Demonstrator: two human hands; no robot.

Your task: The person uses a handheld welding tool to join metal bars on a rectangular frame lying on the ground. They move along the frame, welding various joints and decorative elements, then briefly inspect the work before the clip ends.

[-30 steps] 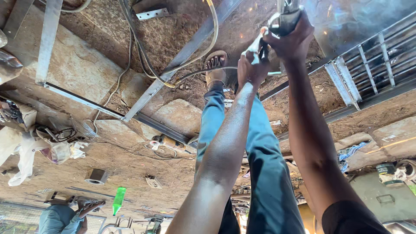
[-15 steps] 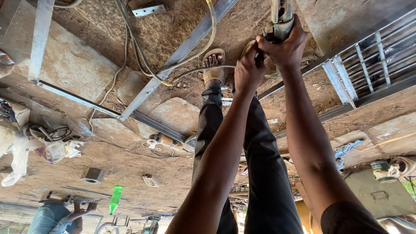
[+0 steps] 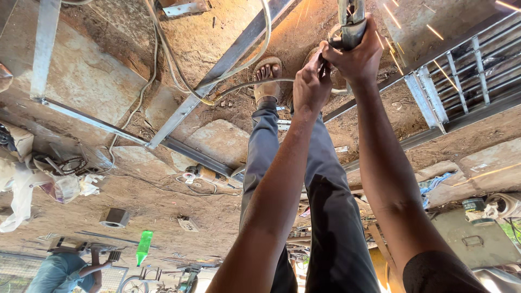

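Close to the camera, two bare arms reach out over grey trousers (image 3: 325,217). At their ends, both hands grip a power tool (image 3: 351,24) with a grey metal body. One hand, the right hand (image 3: 358,54) as far as I can tell, is curled tight around the body. The left hand (image 3: 310,87) is wrapped around something dark just beside it, fingers pressed together. Bright sparks (image 3: 393,21) fly off near the tool. A sandalled foot (image 3: 268,81) stands on the dirt beside a long metal bar (image 3: 217,70), and a pale cable (image 3: 173,59) crosses that bar. Farther off lie a metal grille (image 3: 461,76), a green bottle (image 3: 143,247) and another person in blue (image 3: 62,271).
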